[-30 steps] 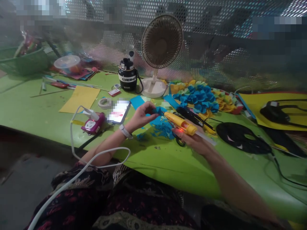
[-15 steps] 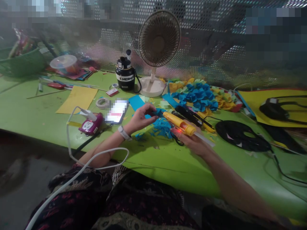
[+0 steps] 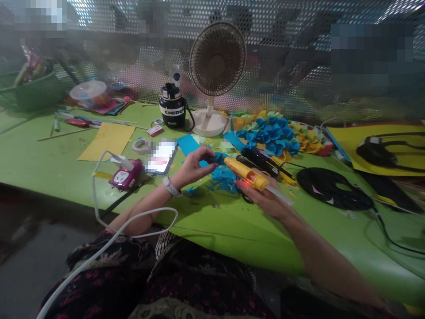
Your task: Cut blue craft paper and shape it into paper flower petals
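Yellow glue gun (image 3: 245, 173) in right hand (image 3: 262, 200), left hand (image 3: 193, 166) pinching blue paper (image 3: 216, 157)

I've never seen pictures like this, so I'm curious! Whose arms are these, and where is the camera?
A person wears the camera on their head, so you see what they see, looking down at their own arms. Their left hand pinches a bit of blue paper. Their right hand holds a yellow hot glue gun, with a small red light glowing and a white glue stick poking out the back. On the green table lie blue paper scraps and, farther away, many blue paper petals.
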Demonstrator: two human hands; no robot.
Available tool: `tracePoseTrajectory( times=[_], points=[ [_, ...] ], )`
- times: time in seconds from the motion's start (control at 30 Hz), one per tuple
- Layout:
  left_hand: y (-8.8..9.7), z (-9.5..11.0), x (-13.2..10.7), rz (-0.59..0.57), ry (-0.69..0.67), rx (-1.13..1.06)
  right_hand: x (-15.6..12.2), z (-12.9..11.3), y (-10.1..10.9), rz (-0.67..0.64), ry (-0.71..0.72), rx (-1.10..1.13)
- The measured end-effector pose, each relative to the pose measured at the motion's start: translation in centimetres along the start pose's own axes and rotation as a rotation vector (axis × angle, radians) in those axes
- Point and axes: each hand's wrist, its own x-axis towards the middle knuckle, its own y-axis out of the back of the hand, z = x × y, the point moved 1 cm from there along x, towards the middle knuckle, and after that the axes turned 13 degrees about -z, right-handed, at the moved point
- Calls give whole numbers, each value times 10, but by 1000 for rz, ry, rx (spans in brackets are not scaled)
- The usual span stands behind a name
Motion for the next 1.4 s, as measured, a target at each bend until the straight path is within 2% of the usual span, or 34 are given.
tracePoseTrajectory(
  times=[1.4],
  points=[
    [-1,2,0,12,42,-5,0,5,-1,-12,15,-35]
  ],
)
